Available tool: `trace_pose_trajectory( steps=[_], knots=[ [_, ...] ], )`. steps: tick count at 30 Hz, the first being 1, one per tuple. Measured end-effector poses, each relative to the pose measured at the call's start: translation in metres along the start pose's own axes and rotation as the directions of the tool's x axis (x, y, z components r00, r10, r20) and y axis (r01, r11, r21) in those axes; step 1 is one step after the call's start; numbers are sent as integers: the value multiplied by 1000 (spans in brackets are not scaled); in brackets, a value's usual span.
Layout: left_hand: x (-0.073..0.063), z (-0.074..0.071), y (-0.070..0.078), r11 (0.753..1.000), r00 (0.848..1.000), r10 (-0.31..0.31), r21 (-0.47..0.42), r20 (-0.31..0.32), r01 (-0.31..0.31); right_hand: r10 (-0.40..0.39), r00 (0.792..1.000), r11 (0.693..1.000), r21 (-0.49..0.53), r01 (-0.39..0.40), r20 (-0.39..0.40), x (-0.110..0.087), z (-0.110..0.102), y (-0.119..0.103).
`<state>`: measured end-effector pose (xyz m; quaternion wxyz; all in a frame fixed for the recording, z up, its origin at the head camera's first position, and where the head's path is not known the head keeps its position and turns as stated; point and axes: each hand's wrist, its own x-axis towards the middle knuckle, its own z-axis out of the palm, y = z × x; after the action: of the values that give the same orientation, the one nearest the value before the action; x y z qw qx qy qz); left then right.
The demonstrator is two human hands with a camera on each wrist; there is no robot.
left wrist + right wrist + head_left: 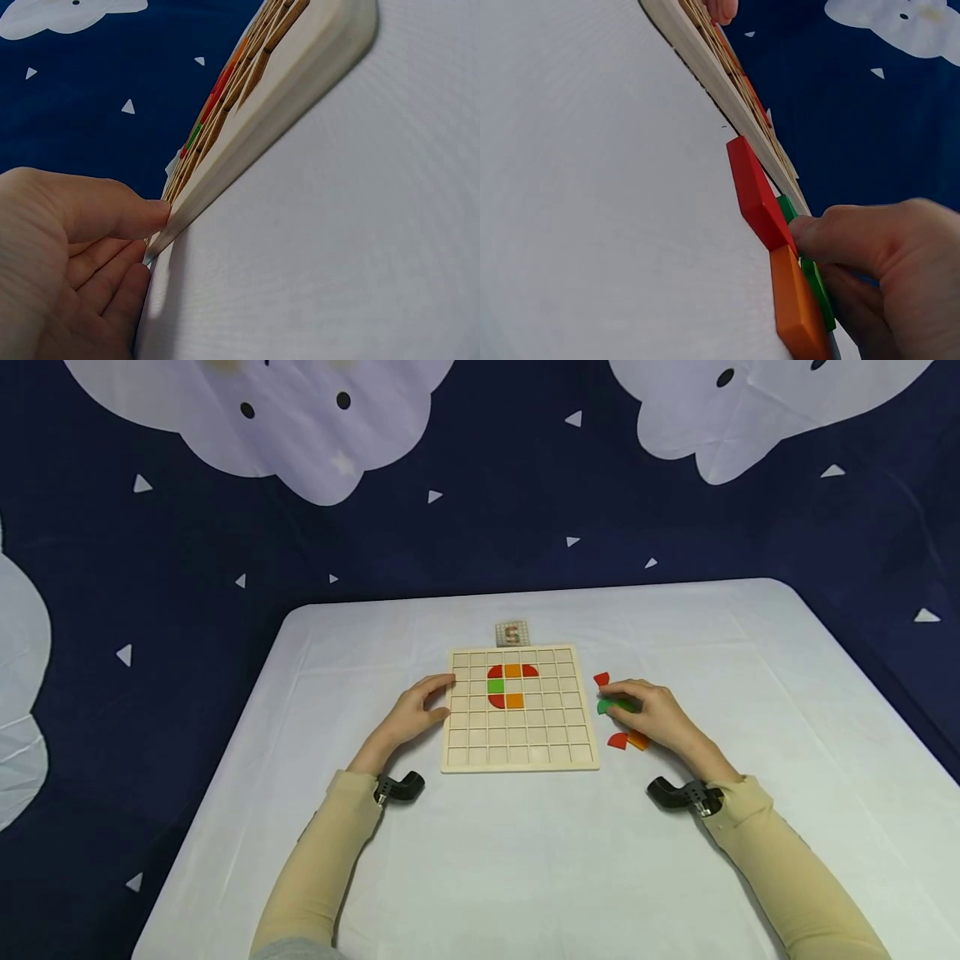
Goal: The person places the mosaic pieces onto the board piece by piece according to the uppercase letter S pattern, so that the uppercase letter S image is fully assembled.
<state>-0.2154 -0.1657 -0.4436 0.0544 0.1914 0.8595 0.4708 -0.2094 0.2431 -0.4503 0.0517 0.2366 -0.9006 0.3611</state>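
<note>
A square wooden grid board [525, 735] lies on the table with red, orange and green pieces set in its upper cells. At its left edge is my left hand [412, 714], thumb and fingertips touching the rim, the thumb [142, 217] against the side. To the right of the board, my right hand [648, 714] is over loose green pieces [604, 706], thumb and fingers spread around them. Its thumb [840, 236] is right at the green, behind a red quarter-round piece [757, 195] and an orange block [799, 300].
A small pattern card [512, 634] with an S-like figure lies against the board's far edge. Another red piece [602, 679] lies by the right fingertips. White cloth covers the table [525, 860]; a dark blue curtain [495, 527] hangs behind.
</note>
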Motion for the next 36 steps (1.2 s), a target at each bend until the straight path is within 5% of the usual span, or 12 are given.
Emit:
trace_pose_trajectory(
  steps=[13,26,36],
  knots=[
    [-3,-1,5,1000,1000,-10,10,-10,11,-58,996,997,-48,55,-68,2,2,8],
    [-4,0,4,1000,1000,-2,-2,-9,1,-86,995,996,20,86,41,-1,1,2],
    [-2,-1,5,1000,1000,0,-4,-4,0,-82,995,996,-39,80,-56,-2,3,4]
  ],
)
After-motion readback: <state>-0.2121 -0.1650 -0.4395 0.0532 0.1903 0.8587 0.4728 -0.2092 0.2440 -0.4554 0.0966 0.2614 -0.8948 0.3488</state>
